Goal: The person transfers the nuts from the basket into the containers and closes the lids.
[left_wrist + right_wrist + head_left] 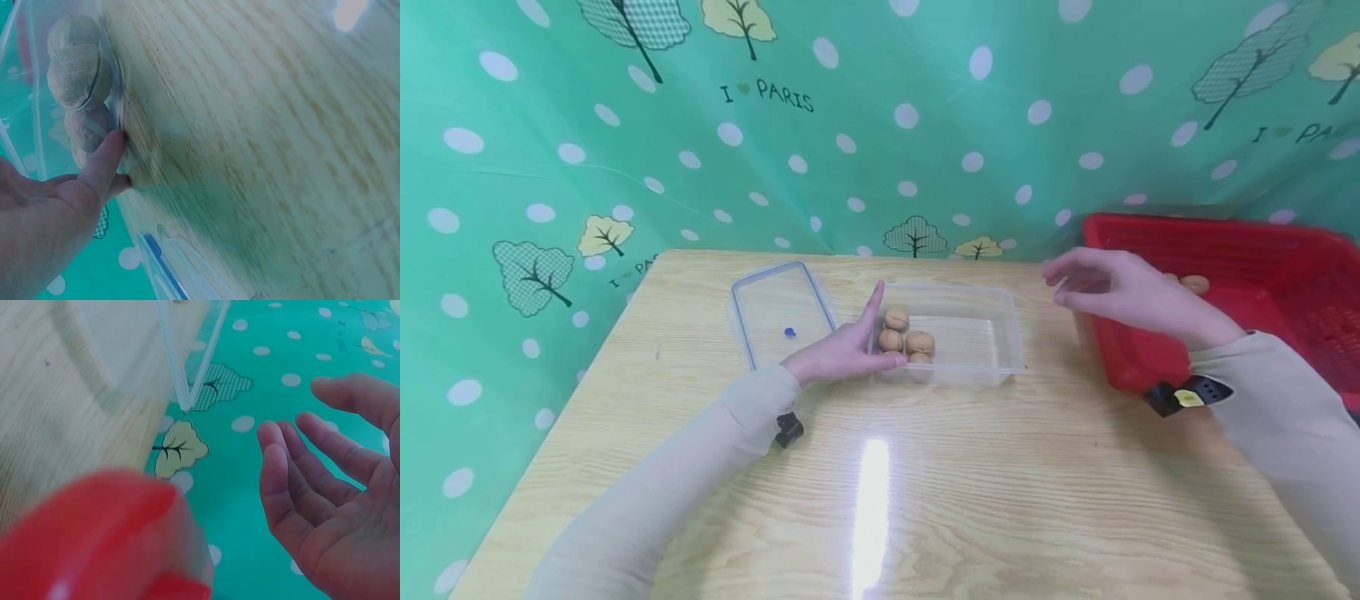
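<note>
1. Walnuts (919,342) are lying clustered in the clear container (962,340), just to the right of the left hand (842,348) and close by its thumb; from where I'm standing, I'm counting about four.
2. That left hand is resting against the container's nearest end, its thumb spreading wide from its straight fingers and touching the side wall; it is pinching no nut.
3. The right hand (1127,287) is hanging in the air between the container and the red basket (1232,246), its fingers bending loosely, its thumb standing apart, nothing showing in its grasp.
4. More walnuts (1195,284) are sitting in the basket, just to the right of the right hand, which is partly hiding them, so I'm not managing a count.
5. The blue-edged lid (775,300) is lying on the tabletop (1015,467), just beyond the left hand on its left side.
6. Each nut is looking light and hard to me, its rough shell offering decent grip but its roundness inviting a roll; I'm favouring thumb and fingertips on opposite sides, across the widest part.
7. The container is seeming light, smooth and prone to sliding, so I'm judging its end walls, just under the rim, the best hold.
</note>
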Tool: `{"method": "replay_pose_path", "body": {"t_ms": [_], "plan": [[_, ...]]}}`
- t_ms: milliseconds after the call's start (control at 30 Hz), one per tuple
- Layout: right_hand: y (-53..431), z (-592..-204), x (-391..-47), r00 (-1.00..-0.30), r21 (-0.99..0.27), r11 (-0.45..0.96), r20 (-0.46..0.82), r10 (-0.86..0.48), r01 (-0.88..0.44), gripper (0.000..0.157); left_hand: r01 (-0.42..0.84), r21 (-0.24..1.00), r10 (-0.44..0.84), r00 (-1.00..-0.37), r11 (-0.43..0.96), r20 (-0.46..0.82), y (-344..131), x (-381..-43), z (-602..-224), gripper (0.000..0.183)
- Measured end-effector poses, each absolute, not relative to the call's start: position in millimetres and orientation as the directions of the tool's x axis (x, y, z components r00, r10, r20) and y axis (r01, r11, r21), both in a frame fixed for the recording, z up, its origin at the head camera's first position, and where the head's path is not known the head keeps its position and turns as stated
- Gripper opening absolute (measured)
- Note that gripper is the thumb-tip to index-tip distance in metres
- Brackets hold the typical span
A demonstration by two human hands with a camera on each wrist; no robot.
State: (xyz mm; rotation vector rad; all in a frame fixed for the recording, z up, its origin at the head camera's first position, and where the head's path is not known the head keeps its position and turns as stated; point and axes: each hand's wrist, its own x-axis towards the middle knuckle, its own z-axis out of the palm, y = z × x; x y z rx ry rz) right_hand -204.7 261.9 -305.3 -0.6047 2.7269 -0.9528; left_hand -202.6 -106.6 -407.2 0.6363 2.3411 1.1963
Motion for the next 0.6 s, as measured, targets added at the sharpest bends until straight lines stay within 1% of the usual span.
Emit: {"method": "replay_pose_path", "body": {"t_ms": [167, 233, 400, 600], "plan": [[270, -302, -204, -0.910, -0.614, 0.723, -0.021, -0.415, -0.316, 0.036, 0.207, 0.821, 0.574, -0.801, 0.532, -0.170, -106, -202, -407, 0.117], [274, -300, -204, -0.913, -0.607, 0.730, -0.019, -0.409, -0.314, 0.038, 0.206, 0.821, 0.574, -0.800, 0.533, -0.172, -106, -203, -407, 0.117], [283, -293, -203, -0.924, -0.591, 0.756, -0.046, -0.380, -0.282, 0.043, 0.199, 0.826, 0.573, -0.801, 0.528, -0.174, -106, -202, -407, 0.117], [295, -289, -203, -0.933, -0.586, 0.776, -0.087, -0.349, -0.235, 0.040, 0.210, 0.826, 0.580, -0.798, 0.523, -0.165, -107, -202, -407, 0.116]]}}
